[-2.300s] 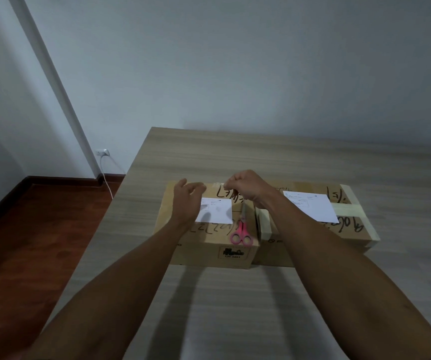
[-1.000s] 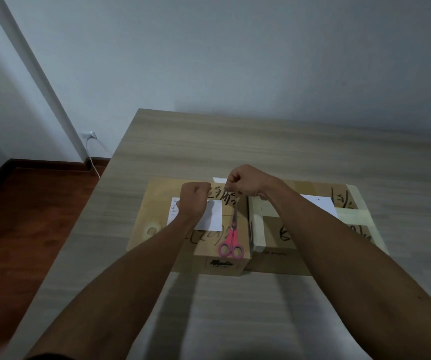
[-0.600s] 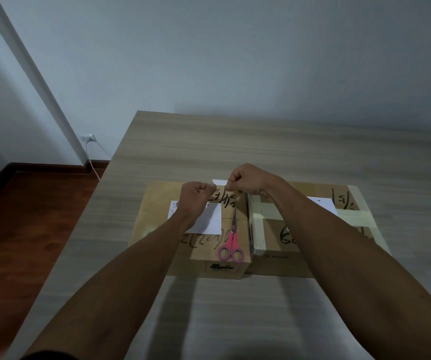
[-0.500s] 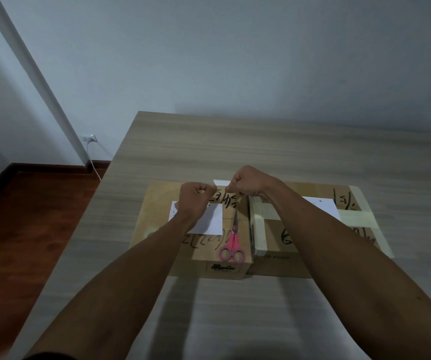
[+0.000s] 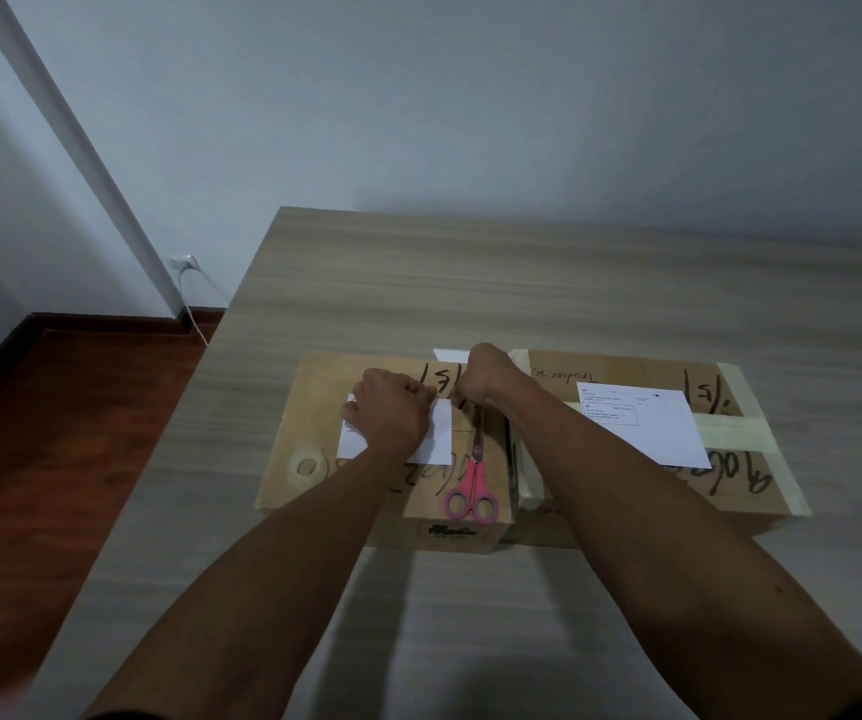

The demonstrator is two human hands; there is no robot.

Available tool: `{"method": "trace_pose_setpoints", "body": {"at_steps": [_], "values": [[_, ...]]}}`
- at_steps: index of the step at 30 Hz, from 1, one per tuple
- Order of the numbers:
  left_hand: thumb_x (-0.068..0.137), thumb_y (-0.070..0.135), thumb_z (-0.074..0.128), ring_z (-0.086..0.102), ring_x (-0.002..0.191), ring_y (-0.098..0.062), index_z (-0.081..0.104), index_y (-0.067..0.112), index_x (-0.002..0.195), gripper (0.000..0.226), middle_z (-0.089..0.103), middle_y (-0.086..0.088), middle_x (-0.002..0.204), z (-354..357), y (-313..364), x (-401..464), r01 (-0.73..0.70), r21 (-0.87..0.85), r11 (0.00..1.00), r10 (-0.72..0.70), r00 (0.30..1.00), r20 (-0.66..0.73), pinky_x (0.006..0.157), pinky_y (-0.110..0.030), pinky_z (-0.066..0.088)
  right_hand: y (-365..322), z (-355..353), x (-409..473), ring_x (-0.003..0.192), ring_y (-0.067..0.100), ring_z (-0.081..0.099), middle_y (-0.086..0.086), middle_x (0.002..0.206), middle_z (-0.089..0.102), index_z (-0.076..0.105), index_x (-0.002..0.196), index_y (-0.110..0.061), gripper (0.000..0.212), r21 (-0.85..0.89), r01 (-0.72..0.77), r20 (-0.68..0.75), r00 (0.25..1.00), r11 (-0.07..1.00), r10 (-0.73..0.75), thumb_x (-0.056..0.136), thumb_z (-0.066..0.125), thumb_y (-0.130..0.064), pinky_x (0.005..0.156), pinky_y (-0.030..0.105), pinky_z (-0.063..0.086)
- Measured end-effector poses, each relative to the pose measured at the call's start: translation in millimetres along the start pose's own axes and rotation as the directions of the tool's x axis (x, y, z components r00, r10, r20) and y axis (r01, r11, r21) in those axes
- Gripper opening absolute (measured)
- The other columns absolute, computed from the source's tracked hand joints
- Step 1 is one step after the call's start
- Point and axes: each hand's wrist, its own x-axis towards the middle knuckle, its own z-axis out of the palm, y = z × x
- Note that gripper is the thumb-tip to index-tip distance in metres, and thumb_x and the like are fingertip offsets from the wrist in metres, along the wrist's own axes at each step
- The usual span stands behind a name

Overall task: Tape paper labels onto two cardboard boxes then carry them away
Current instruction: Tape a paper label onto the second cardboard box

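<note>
The left hand (image 5: 392,410) lies with curled fingers on the white paper label (image 5: 434,441) atop the left cardboard box (image 5: 314,407); whether it pinches anything cannot be told. The right hand (image 5: 481,376) is bunched at the label's far right corner; what it holds is too small to see. Pink-handled scissors (image 5: 472,491) lie just right of the label, and a tape roll (image 5: 308,467) lies left of it. The right cardboard box (image 5: 730,491) touches the first on the bench (image 5: 522,283) and carries its own label (image 5: 642,426).
</note>
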Motion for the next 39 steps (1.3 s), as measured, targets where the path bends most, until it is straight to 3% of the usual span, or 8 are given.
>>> {"method": "trace_pose_setpoints", "body": {"at_steps": [4, 13, 20, 22, 26, 30, 34, 39], "values": [[0.085, 0.044, 0.078, 0.056, 0.114, -0.026, 0.083, 0.031, 0.091, 0.015, 0.071, 0.001, 0.109, 6.4, -4.1, 4.9, -0.001, 0.046, 0.999, 0.000, 1.000, 0.019, 0.101, -0.048, 0.031, -1.9, 5.5, 2.4, 0.080, 0.029, 0.065, 0.014, 0.088, 0.066, 0.064, 0.087, -0.004, 0.023, 0.030, -0.010, -0.016, 1.000, 0.999, 0.010, 0.078, 0.085, -0.011, 0.060, 0.029, 0.046], [0.087, 0.038, 0.076, 0.053, 0.116, -0.026, 0.083, 0.025, 0.092, 0.015, 0.064, -0.001, 0.115, 8.5, -4.8, 3.0, -0.050, 0.067, 0.996, 0.049, 0.999, 0.017, 0.101, -0.046, 0.028, -2.9, 14.6, 8.3, 0.097, 0.033, 0.070, 0.016, 0.101, 0.070, 0.066, 0.100, -0.001, 0.026, 0.057, -0.047, -0.029, 0.998, 0.997, 0.049, 0.082, 0.082, -0.012, 0.072, 0.033, 0.054], [0.086, 0.032, 0.075, 0.049, 0.118, -0.024, 0.082, 0.021, 0.091, 0.014, 0.056, -0.001, 0.118, 8.1, -4.7, -1.4, -0.121, 0.103, 0.987, 0.121, 0.993, 0.006, 0.103, -0.044, 0.025, -4.4, 16.6, 9.1, 0.098, 0.030, 0.071, 0.015, 0.107, 0.072, 0.065, 0.097, -0.004, 0.026, 0.046, -0.054, -0.055, 0.997, 0.998, 0.056, 0.080, 0.083, -0.012, 0.074, 0.033, 0.056], [0.084, 0.035, 0.079, 0.048, 0.119, -0.023, 0.078, 0.022, 0.091, 0.015, 0.054, 0.000, 0.120, 6.7, -4.8, -1.9, -0.116, 0.096, 0.989, 0.117, 0.993, -0.010, 0.103, -0.044, 0.026, -3.7, 15.0, 7.6, 0.098, 0.030, 0.071, 0.014, 0.108, 0.073, 0.065, 0.096, -0.005, 0.031, 0.055, -0.064, -0.075, 0.995, 0.996, 0.068, 0.077, 0.087, -0.015, 0.071, 0.032, 0.052], [0.070, 0.048, 0.087, 0.048, 0.116, -0.025, 0.058, 0.022, 0.100, 0.049, 0.046, -0.002, 0.125, -0.4, -6.4, 2.6, -0.061, 0.104, 0.993, 0.066, 0.997, -0.050, 0.100, -0.044, 0.030, 1.1, 7.5, 2.4, 0.104, 0.030, 0.069, 0.013, 0.109, 0.070, 0.065, 0.113, -0.003, 0.062, 0.098, -0.105, -0.100, 0.988, 0.990, 0.115, 0.065, 0.098, -0.024, 0.078, 0.034, 0.056], [0.066, 0.051, 0.089, 0.046, 0.118, -0.027, 0.051, 0.023, 0.111, 0.065, 0.043, -0.003, 0.130, -12.4, -11.3, 11.4, -0.034, 0.121, 0.992, 0.041, 0.998, -0.056, 0.098, -0.045, 0.029, -4.2, 4.0, 1.8, 0.092, 0.029, 0.073, 0.015, 0.103, 0.072, 0.065, 0.097, -0.004, 0.045, 0.086, -0.106, -0.088, 0.990, 0.991, 0.113, 0.066, 0.096, -0.012, 0.063, 0.031, 0.053], [0.066, 0.052, 0.089, 0.046, 0.117, -0.027, 0.049, 0.023, 0.111, 0.066, 0.042, -0.004, 0.128, -17.7, -13.0, 14.5, -0.024, 0.139, 0.990, 0.028, 0.999, -0.029, 0.099, -0.045, 0.030, -6.8, 8.1, 1.2, 0.060, 0.020, 0.069, 0.012, 0.078, 0.075, 0.065, 0.079, -0.005, 0.029, 0.124, -0.077, -0.074, 0.993, 0.989, 0.086, 0.067, 0.091, -0.012, 0.055, 0.028, 0.057], [0.069, 0.052, 0.087, 0.046, 0.115, -0.026, 0.048, 0.024, 0.110, 0.063, 0.043, -0.003, 0.125, -16.2, -13.5, 13.8, -0.036, 0.176, 0.984, 0.040, 0.999, -0.019, 0.097, -0.043, 0.030, -3.3, 11.2, -1.6, 0.074, 0.026, 0.075, 0.014, 0.081, 0.075, 0.070, 0.086, -0.001, 0.028, 0.121, -0.083, -0.107, 0.990, 0.989, 0.096, 0.068, 0.091, -0.003, 0.064, 0.033, 0.062]]}}
